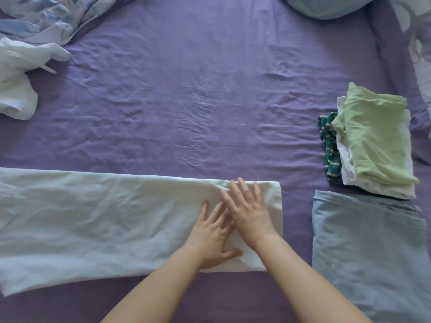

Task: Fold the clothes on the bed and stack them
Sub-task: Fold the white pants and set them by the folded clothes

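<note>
A long pale blue cloth (93,224), folded into a wide strip, lies across the near part of the purple bed (186,101). My left hand (213,234) and my right hand (248,209) press flat on its right end, fingers straight, the right partly over the left. At the right stands a stack of folded clothes: a green garment (375,138) on top of a white one (347,164), with a teal striped piece (328,145) under them. A folded grey-blue cloth (370,252) lies in front of that stack.
A crumpled white garment (21,78) lies at the far left. A bunched pale patterned cover (53,17) fills the top left corner. A blue-grey pillow (326,5) sits at the top edge, and light bedding (417,38) at the top right.
</note>
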Demonstrator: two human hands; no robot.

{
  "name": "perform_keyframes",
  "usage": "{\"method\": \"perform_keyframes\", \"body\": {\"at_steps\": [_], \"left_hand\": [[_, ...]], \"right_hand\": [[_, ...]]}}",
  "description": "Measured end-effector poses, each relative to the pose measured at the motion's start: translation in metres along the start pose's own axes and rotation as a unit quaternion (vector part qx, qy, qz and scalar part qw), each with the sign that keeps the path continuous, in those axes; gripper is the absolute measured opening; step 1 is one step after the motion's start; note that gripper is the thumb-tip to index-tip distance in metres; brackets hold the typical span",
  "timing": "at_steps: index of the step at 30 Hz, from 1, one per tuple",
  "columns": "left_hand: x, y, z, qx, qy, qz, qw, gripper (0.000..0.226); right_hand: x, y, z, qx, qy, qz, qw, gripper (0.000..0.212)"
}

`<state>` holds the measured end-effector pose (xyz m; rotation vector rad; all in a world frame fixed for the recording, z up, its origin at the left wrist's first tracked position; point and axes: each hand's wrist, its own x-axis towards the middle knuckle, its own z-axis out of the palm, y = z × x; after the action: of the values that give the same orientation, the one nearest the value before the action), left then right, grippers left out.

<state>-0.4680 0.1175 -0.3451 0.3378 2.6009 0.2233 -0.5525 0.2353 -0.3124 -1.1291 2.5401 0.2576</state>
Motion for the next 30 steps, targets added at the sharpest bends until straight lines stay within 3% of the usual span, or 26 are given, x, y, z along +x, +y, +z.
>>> {"method": "perform_keyframes", "body": {"at_steps": [2, 5, 11, 14, 17, 19, 22, 24, 27, 30], "left_hand": [[-0.025, -0.016, 0.001, -0.012, 0.021, -0.06, 0.998, 0.078], [-0.068, -0.045, 0.003, -0.01, 0.054, -0.158, 0.986, 0.069], [-0.155, -0.116, 0.044, 0.003, -0.016, -0.289, 0.957, 0.071], [-0.188, -0.137, 0.049, -0.02, -0.002, -0.278, 0.96, 0.069], [-0.202, -0.162, 0.054, 0.005, -0.003, -0.198, 0.98, 0.069], [-0.209, -0.184, 0.055, -0.009, -0.001, -0.23, 0.973, 0.066], [-0.227, -0.234, 0.052, -0.013, 0.005, -0.294, 0.956, 0.065], [-0.245, -0.265, 0.055, -0.009, 0.003, -0.302, 0.953, 0.068], [-0.275, -0.289, 0.07, 0.009, 0.046, -0.271, 0.961, 0.08], [-0.295, -0.293, 0.084, -0.029, 0.094, -0.237, 0.966, 0.082]], "right_hand": [[-0.012, -0.027, -0.003, 0.004, -0.003, 0.003, 1.0, 0.074], [-0.018, -0.067, 0.003, 0.059, -0.01, 0.002, 0.998, 0.06], [-0.024, -0.143, 0.019, 0.112, -0.13, 0.157, 0.973, 0.074], [-0.016, -0.16, 0.02, 0.063, -0.142, 0.192, 0.969, 0.074], [-0.002, -0.191, 0.009, 0.057, -0.139, 0.211, 0.966, 0.071], [0.013, -0.224, -0.006, 0.068, -0.123, 0.187, 0.972, 0.071], [0.042, -0.283, -0.033, 0.091, -0.011, 0.108, 0.99, 0.079], [0.065, -0.323, -0.04, 0.098, 0.061, 0.064, 0.991, 0.074], [0.095, -0.373, -0.034, 0.107, 0.09, 0.048, 0.989, 0.051], [0.102, -0.397, -0.016, 0.132, 0.083, 0.071, 0.985, 0.055]]}}
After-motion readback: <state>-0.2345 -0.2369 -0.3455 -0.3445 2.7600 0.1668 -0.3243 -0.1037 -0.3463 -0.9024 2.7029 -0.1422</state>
